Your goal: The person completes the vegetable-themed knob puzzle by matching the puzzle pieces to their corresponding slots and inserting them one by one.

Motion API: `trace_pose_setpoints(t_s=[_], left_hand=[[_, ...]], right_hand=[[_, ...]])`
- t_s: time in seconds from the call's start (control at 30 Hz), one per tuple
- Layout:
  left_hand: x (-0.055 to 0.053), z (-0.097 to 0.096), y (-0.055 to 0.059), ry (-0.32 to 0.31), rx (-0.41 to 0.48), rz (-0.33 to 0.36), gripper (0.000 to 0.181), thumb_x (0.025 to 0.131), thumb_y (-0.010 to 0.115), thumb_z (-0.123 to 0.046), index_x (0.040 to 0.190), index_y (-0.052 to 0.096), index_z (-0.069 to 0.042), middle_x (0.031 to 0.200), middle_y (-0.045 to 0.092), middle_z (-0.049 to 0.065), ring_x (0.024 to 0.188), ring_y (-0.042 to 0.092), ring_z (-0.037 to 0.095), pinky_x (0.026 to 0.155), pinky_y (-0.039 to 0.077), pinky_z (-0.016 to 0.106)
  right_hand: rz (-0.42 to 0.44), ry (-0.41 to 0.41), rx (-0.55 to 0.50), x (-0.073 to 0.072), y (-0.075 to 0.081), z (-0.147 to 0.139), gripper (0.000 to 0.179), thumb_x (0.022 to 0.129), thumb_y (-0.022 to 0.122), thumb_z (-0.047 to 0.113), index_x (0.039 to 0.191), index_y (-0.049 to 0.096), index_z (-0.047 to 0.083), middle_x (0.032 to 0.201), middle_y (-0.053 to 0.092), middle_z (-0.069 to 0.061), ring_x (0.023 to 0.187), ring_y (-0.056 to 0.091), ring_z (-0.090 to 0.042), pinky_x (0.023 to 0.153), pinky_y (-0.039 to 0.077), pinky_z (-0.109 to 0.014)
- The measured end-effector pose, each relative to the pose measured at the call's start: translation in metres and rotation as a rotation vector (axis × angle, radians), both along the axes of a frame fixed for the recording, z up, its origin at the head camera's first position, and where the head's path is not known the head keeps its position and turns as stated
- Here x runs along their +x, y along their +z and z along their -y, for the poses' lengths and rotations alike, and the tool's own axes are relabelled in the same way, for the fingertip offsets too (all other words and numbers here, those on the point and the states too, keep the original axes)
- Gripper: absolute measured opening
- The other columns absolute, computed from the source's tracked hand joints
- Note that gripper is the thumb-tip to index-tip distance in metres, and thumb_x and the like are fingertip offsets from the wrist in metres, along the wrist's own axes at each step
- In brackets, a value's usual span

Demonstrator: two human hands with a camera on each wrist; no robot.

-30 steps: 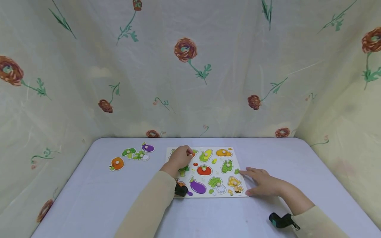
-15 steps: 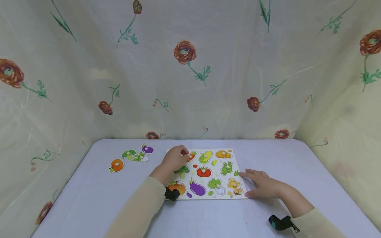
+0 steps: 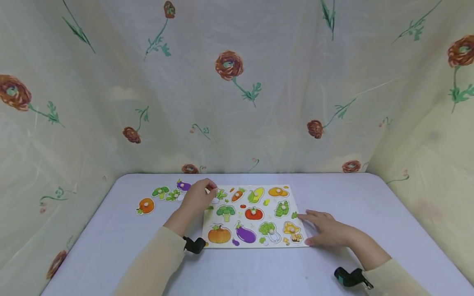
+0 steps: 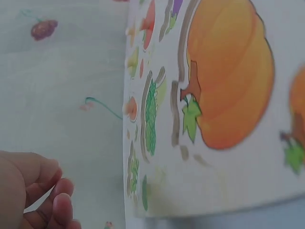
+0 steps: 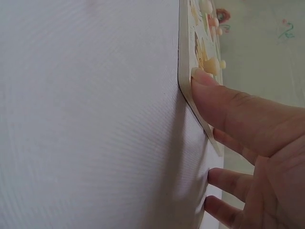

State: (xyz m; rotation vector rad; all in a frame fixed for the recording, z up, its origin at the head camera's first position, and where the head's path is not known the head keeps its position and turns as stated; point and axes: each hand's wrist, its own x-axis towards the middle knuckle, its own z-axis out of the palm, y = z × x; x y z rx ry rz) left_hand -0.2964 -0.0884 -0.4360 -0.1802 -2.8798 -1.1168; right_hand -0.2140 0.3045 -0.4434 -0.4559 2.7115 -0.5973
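Observation:
A white vegetable puzzle board (image 3: 267, 210) lies on the table. Knobbed pieces sit in it, among them a carrot (image 3: 237, 195), a tomato (image 3: 254, 213) and a mushroom piece (image 3: 291, 230). The printed pumpkin (image 3: 219, 234), eggplant (image 3: 246, 233) and broccoli (image 3: 226, 211) show no knob. My left hand (image 3: 194, 200) hovers over the board's far left corner, fingers loosely bent with nothing between them, as the left wrist view shows. The right hand (image 3: 327, 228) rests at the board's right edge, its thumb (image 5: 214, 98) on the near corner and fingers spread on the table.
Left of the board lie loose knobbed pieces: an orange pumpkin piece (image 3: 146, 206), a broccoli piece (image 3: 161, 192), a green-and-white vegetable piece (image 3: 172, 195) and an eggplant piece (image 3: 183, 185), partly behind the left hand. A flowered curtain (image 3: 274, 135) rises behind the white table (image 3: 259, 271).
My left hand has moved left from the carrot to the board's far left corner, uncovering the carrot, broccoli and pumpkin pictures. The right hand has stayed in place.

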Motion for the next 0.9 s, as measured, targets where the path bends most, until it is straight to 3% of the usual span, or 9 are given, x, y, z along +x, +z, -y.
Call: trace_pose_setpoints(t_s=[0.23, 0.53, 0.7, 0.9], left_hand=[[0.007, 0.024, 0.0, 0.107, -0.003, 0.011, 0.016, 0.1, 0.063, -0.022, 0.112, 0.066, -0.012, 0.107, 0.063, 0.004, 0.089, 0.057, 0.023, 0.077, 0.054, 0.035], [0.001, 0.066, -0.01, 0.212, -0.006, -0.034, 0.02, 0.098, 0.062, -0.016, 0.113, 0.066, -0.004, 0.115, 0.063, 0.017, 0.101, 0.061, 0.032, 0.09, 0.052, 0.046], [-0.003, 0.083, -0.015, 0.246, -0.003, 0.003, 0.025, 0.098, 0.059, -0.015, 0.118, 0.062, 0.0, 0.118, 0.062, 0.02, 0.107, 0.059, 0.036, 0.096, 0.05, 0.05], [-0.008, 0.091, -0.024, 0.249, -0.036, 0.03, 0.026, 0.097, 0.059, -0.015, 0.116, 0.062, 0.002, 0.112, 0.064, 0.021, 0.102, 0.059, 0.036, 0.092, 0.05, 0.049]], right_hand=[[0.008, -0.007, -0.005, 0.0, 0.002, 0.003, 0.082, 0.081, 0.081, 0.04, 0.148, 0.047, 0.007, 0.155, 0.029, -0.033, 0.139, 0.02, -0.06, 0.106, 0.022, -0.077], [0.015, -0.014, 0.003, -0.001, 0.001, 0.004, 0.083, 0.081, 0.081, 0.041, 0.149, 0.046, 0.009, 0.156, 0.028, -0.032, 0.14, 0.019, -0.059, 0.106, 0.022, -0.076], [0.012, -0.012, 0.006, -0.001, 0.003, 0.004, 0.083, 0.081, 0.081, 0.041, 0.149, 0.046, 0.009, 0.155, 0.029, -0.032, 0.139, 0.02, -0.059, 0.106, 0.022, -0.076], [0.015, -0.013, 0.001, 0.001, 0.003, 0.003, 0.083, 0.081, 0.081, 0.041, 0.149, 0.046, 0.007, 0.155, 0.028, -0.033, 0.139, 0.02, -0.061, 0.106, 0.021, -0.076]])
